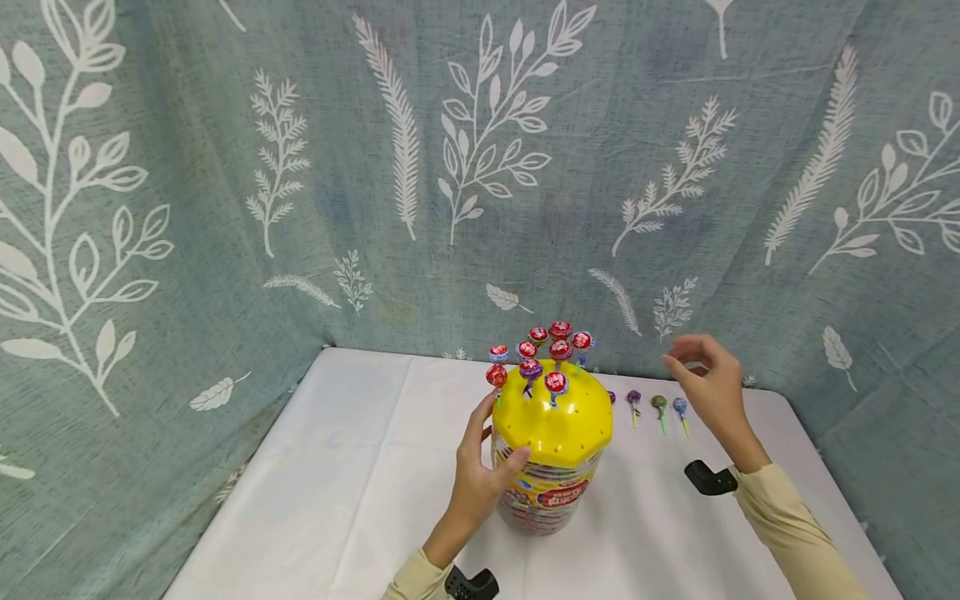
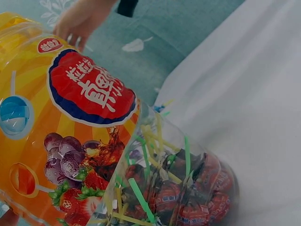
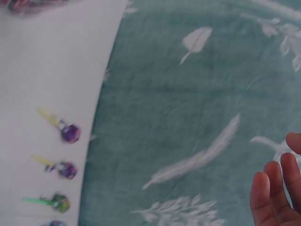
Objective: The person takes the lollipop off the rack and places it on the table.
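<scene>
A clear lollipop jar (image 1: 551, 497) with a yellow lid (image 1: 562, 421) stands on the table. Several wrapped lollipops, mostly red such as this lollipop (image 1: 556, 382), stick up from the lid. My left hand (image 1: 480, 475) grips the jar near its top, thumb at the front and fingers round the left side. More lollipops show through the jar wall (image 2: 188, 188) in the left wrist view. To the right, my right hand (image 1: 708, 383) is raised above the table with its fingers loosely bent, holding nothing; its fingertips (image 3: 260, 188) appear in the right wrist view.
Behind and right of the jar, loose lollipops lie in a row: purple (image 1: 634, 397), green (image 1: 658, 402) and blue (image 1: 679, 406), plus another purple one partly hidden by the lid. The white-covered table (image 1: 360, 483) meets a leaf-patterned green curtain (image 1: 337, 208) along its back edge.
</scene>
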A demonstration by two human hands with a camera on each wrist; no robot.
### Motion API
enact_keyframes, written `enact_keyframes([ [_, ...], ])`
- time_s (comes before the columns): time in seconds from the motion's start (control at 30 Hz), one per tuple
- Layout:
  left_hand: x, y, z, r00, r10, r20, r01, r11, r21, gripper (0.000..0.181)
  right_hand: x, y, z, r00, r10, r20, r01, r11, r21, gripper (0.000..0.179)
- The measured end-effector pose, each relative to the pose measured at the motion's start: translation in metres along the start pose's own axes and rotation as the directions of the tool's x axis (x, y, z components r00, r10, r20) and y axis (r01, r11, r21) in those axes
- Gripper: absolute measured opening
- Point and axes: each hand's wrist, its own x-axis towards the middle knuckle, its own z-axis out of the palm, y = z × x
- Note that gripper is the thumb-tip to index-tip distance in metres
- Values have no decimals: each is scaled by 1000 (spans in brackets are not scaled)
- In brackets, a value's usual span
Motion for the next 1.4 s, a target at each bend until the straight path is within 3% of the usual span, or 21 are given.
enact_keyframes([
  [0.07,1,10,-2,1000,-8,1,8,1000,3,71,-1,-20,-1,1000,-23,9,23,1000,21,25],
  [0.23,1,9,-2,1000,-6,2,6,1000,14,71,-3,-68,-4,997,-70,37,68,996,57,25],
  [0.3,0,-2,0,1000,6,-2,-6,1000,21,72,-4,-77,-3,995,-82,50,78,995,69,27],
  [0.5,0,-3,1,1000,15,-7,-14,1000,17,71,-4,-98,1,985,-131,108,118,985,125,30],
  [0.83,0,3,-1,1000,-24,-1,24,1000,21,72,-8,-119,13,964,-186,190,140,963,229,40],
  [1.4,9,7,-5,997,-45,54,43,998,47,76,-13,-130,49,984,-105,143,50,937,346,39],
])
